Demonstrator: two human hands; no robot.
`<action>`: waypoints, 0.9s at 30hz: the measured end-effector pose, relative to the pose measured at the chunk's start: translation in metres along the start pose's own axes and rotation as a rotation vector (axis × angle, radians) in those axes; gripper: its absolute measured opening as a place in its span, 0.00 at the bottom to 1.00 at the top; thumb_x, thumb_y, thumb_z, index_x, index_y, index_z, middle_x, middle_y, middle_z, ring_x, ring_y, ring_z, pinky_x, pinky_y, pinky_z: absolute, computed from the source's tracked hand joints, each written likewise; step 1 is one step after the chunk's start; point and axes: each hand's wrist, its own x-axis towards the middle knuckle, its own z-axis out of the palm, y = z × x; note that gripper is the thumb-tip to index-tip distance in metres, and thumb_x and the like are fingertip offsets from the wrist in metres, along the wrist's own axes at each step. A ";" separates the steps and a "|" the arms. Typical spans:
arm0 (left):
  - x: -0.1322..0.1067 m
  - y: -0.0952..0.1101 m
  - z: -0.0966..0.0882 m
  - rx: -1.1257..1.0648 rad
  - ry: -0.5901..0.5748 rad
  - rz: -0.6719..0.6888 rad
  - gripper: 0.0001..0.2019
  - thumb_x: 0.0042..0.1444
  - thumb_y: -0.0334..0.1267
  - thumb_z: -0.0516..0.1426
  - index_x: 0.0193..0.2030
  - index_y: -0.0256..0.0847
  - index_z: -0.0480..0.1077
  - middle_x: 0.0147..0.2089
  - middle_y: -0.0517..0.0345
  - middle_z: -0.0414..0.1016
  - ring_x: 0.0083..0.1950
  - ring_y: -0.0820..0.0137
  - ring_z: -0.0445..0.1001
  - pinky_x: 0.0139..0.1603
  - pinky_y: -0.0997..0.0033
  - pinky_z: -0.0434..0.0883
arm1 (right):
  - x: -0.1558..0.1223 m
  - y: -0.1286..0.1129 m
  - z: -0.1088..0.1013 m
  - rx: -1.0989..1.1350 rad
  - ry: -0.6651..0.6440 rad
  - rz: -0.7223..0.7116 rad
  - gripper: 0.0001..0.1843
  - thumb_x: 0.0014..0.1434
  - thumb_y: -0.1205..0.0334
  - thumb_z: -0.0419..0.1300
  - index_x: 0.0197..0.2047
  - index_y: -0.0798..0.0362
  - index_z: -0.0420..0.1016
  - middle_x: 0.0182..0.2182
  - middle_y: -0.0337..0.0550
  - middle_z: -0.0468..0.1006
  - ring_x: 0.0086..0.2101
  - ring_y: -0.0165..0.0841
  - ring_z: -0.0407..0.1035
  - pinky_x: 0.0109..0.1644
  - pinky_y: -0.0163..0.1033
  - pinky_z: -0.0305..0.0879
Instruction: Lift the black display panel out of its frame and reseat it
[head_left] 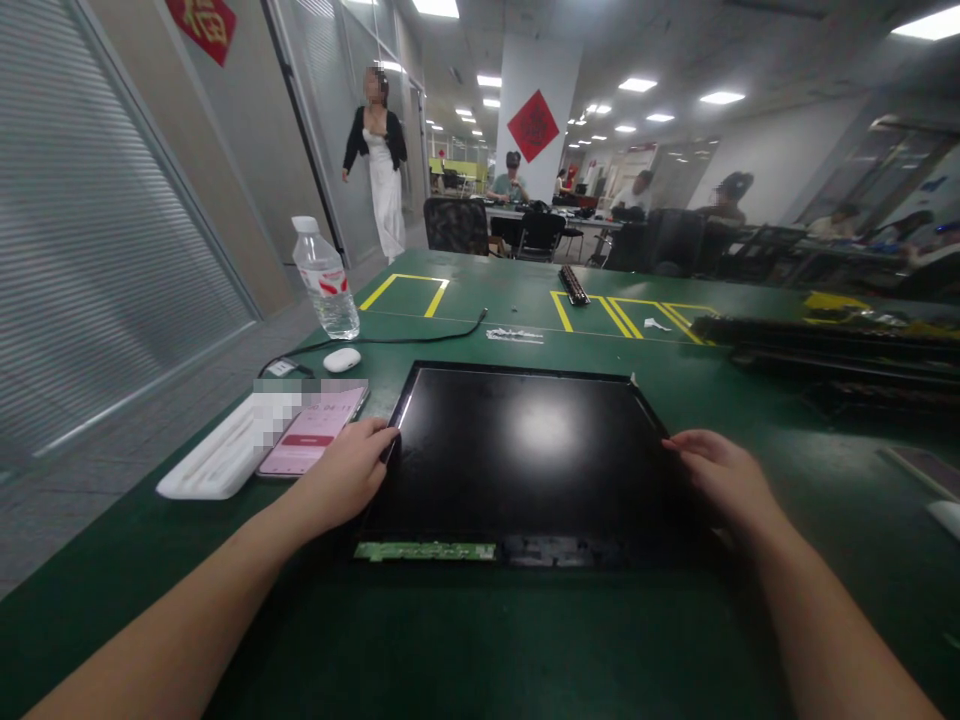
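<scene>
My left hand [349,480] at 9 o'clock and right hand [720,480] at 3 o'clock clasp their fingers [375,442] on the side edges of the bare LCD panel [525,450], which lies flat mid-desk [480,640], not yet lifted, its green circuit strip [424,551] exposed at 6 o'clock.

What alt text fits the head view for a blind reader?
The left hand and right hand hold opposite edges of a black display panel lying flat on a green table. A phone, white tray, mouse and water bottle sit to its left.
</scene>
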 end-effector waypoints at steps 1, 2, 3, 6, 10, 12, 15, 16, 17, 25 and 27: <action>0.000 0.000 0.000 -0.007 0.003 0.001 0.27 0.58 0.31 0.49 0.60 0.27 0.78 0.64 0.28 0.76 0.65 0.42 0.75 0.69 0.40 0.70 | 0.000 0.000 0.000 -0.003 0.000 0.001 0.14 0.46 0.58 0.61 0.37 0.48 0.82 0.42 0.48 0.88 0.31 0.38 0.75 0.29 0.39 0.65; 0.000 0.000 0.001 -0.014 0.006 0.001 0.27 0.58 0.31 0.49 0.60 0.26 0.78 0.64 0.28 0.76 0.66 0.42 0.74 0.69 0.39 0.70 | 0.000 0.001 0.000 -0.005 -0.001 0.005 0.14 0.46 0.58 0.61 0.37 0.48 0.82 0.42 0.48 0.88 0.30 0.37 0.74 0.29 0.39 0.65; 0.000 0.000 0.001 -0.021 0.008 0.001 0.28 0.57 0.31 0.49 0.61 0.26 0.77 0.65 0.28 0.76 0.66 0.42 0.74 0.69 0.39 0.69 | 0.000 0.001 -0.001 -0.008 -0.003 0.010 0.15 0.46 0.58 0.61 0.38 0.48 0.82 0.42 0.48 0.88 0.29 0.37 0.73 0.29 0.39 0.65; 0.000 0.000 0.000 -0.043 0.018 -0.003 0.28 0.57 0.30 0.50 0.61 0.28 0.78 0.64 0.30 0.76 0.66 0.43 0.74 0.69 0.40 0.69 | 0.000 0.002 -0.001 -0.020 -0.006 0.016 0.15 0.46 0.57 0.60 0.38 0.48 0.82 0.42 0.47 0.88 0.27 0.35 0.72 0.29 0.40 0.65; 0.000 0.000 0.000 -0.073 0.036 -0.010 0.27 0.56 0.30 0.51 0.60 0.31 0.79 0.65 0.32 0.77 0.66 0.44 0.74 0.69 0.40 0.70 | 0.000 0.000 -0.001 -0.050 0.007 0.009 0.15 0.46 0.58 0.60 0.38 0.48 0.82 0.40 0.46 0.88 0.27 0.35 0.73 0.31 0.40 0.66; 0.000 0.000 -0.001 -0.087 0.043 -0.012 0.27 0.56 0.31 0.51 0.60 0.30 0.79 0.65 0.32 0.77 0.67 0.43 0.74 0.70 0.39 0.69 | 0.001 -0.001 0.000 -0.066 0.011 0.009 0.15 0.46 0.57 0.61 0.37 0.48 0.82 0.38 0.46 0.88 0.28 0.36 0.74 0.32 0.40 0.66; 0.000 -0.001 0.000 -0.106 0.053 -0.021 0.26 0.58 0.32 0.50 0.60 0.31 0.78 0.64 0.33 0.78 0.66 0.43 0.75 0.70 0.38 0.69 | 0.001 0.000 -0.001 -0.046 0.015 -0.002 0.15 0.46 0.57 0.61 0.37 0.48 0.82 0.39 0.46 0.88 0.31 0.38 0.75 0.33 0.41 0.68; 0.000 -0.001 0.001 -0.110 0.057 -0.027 0.26 0.59 0.33 0.50 0.60 0.32 0.78 0.65 0.33 0.78 0.67 0.42 0.75 0.70 0.38 0.69 | 0.001 0.001 -0.002 -0.032 0.017 -0.007 0.15 0.46 0.56 0.61 0.38 0.48 0.82 0.40 0.46 0.87 0.32 0.38 0.76 0.34 0.41 0.69; 0.000 -0.002 0.001 -0.112 0.061 -0.035 0.25 0.60 0.34 0.50 0.60 0.32 0.78 0.66 0.32 0.77 0.68 0.42 0.74 0.71 0.37 0.68 | 0.002 0.002 -0.003 -0.026 0.022 -0.010 0.15 0.46 0.55 0.62 0.39 0.48 0.82 0.40 0.46 0.87 0.33 0.39 0.76 0.34 0.42 0.69; 0.004 -0.007 0.007 -0.154 0.045 -0.060 0.29 0.64 0.37 0.48 0.69 0.29 0.71 0.71 0.33 0.74 0.75 0.46 0.67 0.76 0.41 0.61 | 0.009 0.009 -0.012 -0.237 0.083 -0.066 0.16 0.46 0.53 0.64 0.40 0.47 0.82 0.38 0.48 0.87 0.35 0.43 0.78 0.41 0.47 0.71; 0.003 -0.006 0.006 -0.168 0.043 -0.060 0.29 0.64 0.37 0.48 0.69 0.30 0.71 0.71 0.35 0.74 0.75 0.48 0.68 0.76 0.42 0.62 | 0.010 0.008 -0.011 -0.254 0.058 -0.073 0.16 0.46 0.54 0.64 0.39 0.47 0.82 0.38 0.47 0.87 0.36 0.43 0.79 0.43 0.47 0.71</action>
